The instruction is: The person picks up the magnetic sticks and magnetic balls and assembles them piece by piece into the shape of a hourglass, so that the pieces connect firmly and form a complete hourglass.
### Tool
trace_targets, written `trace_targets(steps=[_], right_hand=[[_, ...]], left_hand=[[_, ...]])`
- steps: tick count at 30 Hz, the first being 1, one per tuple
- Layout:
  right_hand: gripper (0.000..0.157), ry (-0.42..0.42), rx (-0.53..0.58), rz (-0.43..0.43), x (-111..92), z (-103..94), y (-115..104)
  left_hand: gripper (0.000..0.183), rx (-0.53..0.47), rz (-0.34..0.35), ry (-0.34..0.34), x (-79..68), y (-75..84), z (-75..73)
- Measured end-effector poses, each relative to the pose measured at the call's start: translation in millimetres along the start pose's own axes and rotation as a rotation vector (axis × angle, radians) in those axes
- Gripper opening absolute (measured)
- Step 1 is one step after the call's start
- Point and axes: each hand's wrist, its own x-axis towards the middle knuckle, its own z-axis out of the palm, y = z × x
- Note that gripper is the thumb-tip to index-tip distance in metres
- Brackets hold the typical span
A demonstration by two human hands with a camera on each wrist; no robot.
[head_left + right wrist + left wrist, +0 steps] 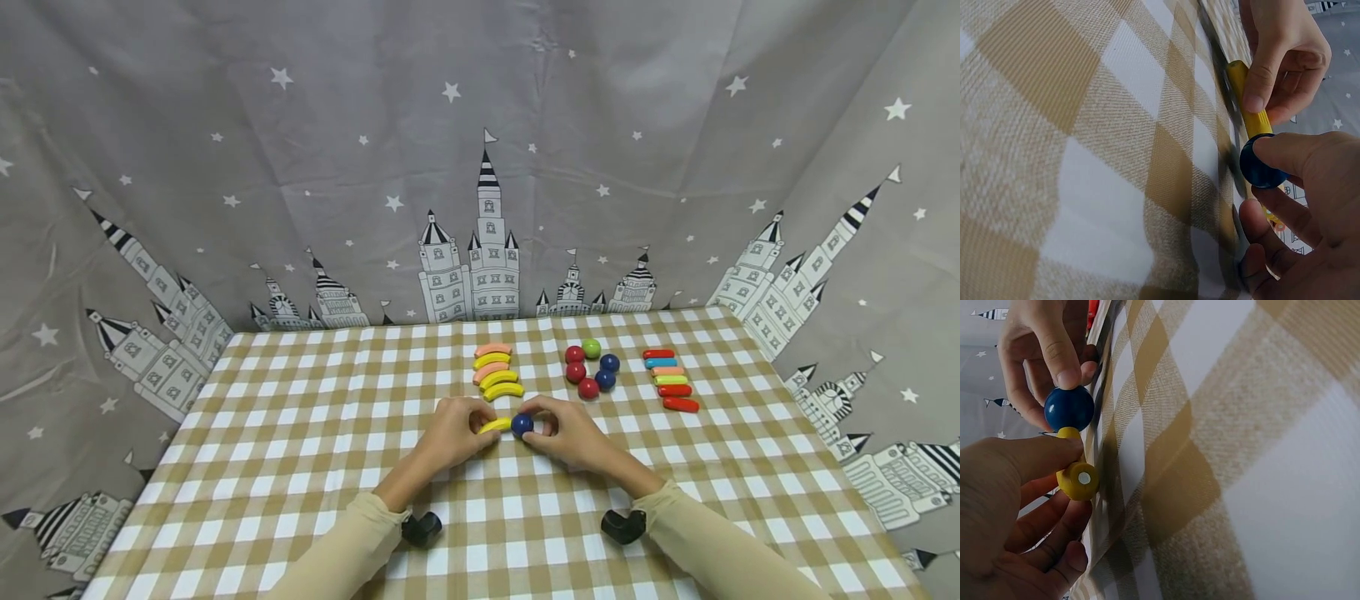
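My left hand [452, 432] pinches a short yellow curved stick [495, 424] between thumb and fingers. In the left wrist view, a small white disc shows on the stick's near end [1084, 478]. Facing it, my right hand [572, 435] pinches a glossy dark blue ball [522, 424]. The ball meets the stick's right end, so the two form one line, close over the checkered cloth. Part of the stick is hidden behind my left thumb [1054, 455]. In the right wrist view, my right thumb [1285, 152] covers part of the ball.
Beyond my hands lies a column of yellow and peach curved sticks [502, 390]. Right of it, red balls [575, 372], a green ball [591, 348] and dark blue balls [610, 363] form a loose ring. Farther right, several colored straight rods [675, 390] lie stacked in a column. A grey curtain [600, 100] hangs behind.
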Motion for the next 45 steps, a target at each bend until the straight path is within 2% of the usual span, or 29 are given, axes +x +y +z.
trace_targets(steps=[5, 13, 25, 36, 41, 45], right_hand=[[0.034, 0.0, -0.011, 0.0, -0.1, 1.1, -0.9], [0.034, 0.005, -0.059, -0.001, 3.5, 4.8, -2.1], [0.035, -0.029, -0.088, 0.046, 5.6, 6.2, -5.2], [0.041, -0.07, 0.013, 0.014, 8.3, -2.4, -0.4], [0.038, -0.033, 0.026, -0.002, 8.3, -4.3, 0.6], [0.034, 0.019, 0.021, -0.028, 11.0, -5.4, 1.5]], left_hand=[[0.014, -0.007, 0.01, -0.024, 0.4, 0.3, -0.7], [0.014, 0.016, 0.074, -0.038, 2.4, -3.6, -0.9], [0.009, 0.008, 0.049, -0.083, 2.6, -2.7, -2.6], [0.012, 0.043, 0.069, -0.078, 0.8, -3.9, -4.3], [0.019, 0.066, 0.062, -0.077, -1.1, -4.1, -4.8], [0.018, 0.085, 0.061, -0.073, -3.3, -5.1, -5.8]])
